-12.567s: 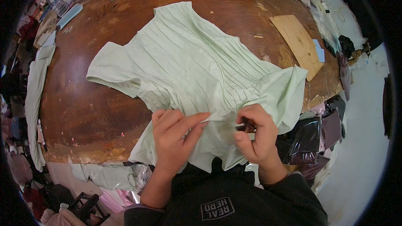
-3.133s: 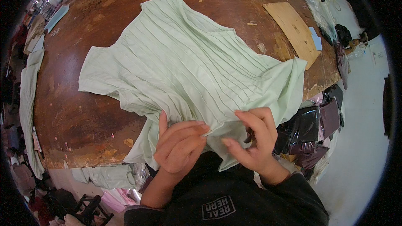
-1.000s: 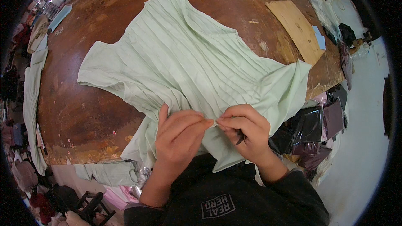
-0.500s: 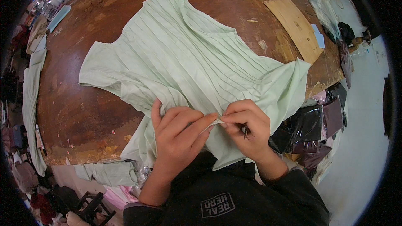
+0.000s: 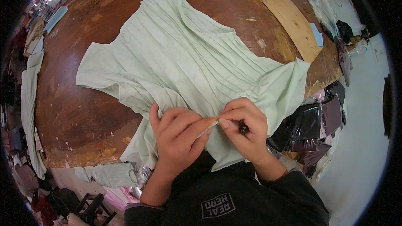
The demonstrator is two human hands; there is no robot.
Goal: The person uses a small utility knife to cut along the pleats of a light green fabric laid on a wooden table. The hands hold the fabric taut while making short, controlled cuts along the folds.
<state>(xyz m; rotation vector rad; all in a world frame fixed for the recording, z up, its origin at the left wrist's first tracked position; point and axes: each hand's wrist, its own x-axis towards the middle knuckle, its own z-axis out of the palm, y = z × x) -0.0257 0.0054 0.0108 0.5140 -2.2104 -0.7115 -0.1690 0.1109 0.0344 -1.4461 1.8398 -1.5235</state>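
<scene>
A pale green pleated blouse lies spread over the brown tabletop, its lower part drawn toward me and hanging over the near edge. My left hand pinches a folded bit of the blouse's edge between thumb and forefinger. Right beside it, my right hand has its thumb and forefinger closed on the same edge, the fingertips of both hands nearly touching. Inside the curled fingers of the right hand sits a small dark metal thing, mostly hidden; its kind I cannot make out.
A worn wooden table spreads around the blouse. A tan board and a blue card lie at the far right. Dark plastic-wrapped packets are heaped beyond the right edge. Folded green cloth lies along the left edge.
My right thumb has shifted onto the pinched edge and the right fingers have tilted slightly. Both hands stay at about the same place, and the blouse lies almost as before.
</scene>
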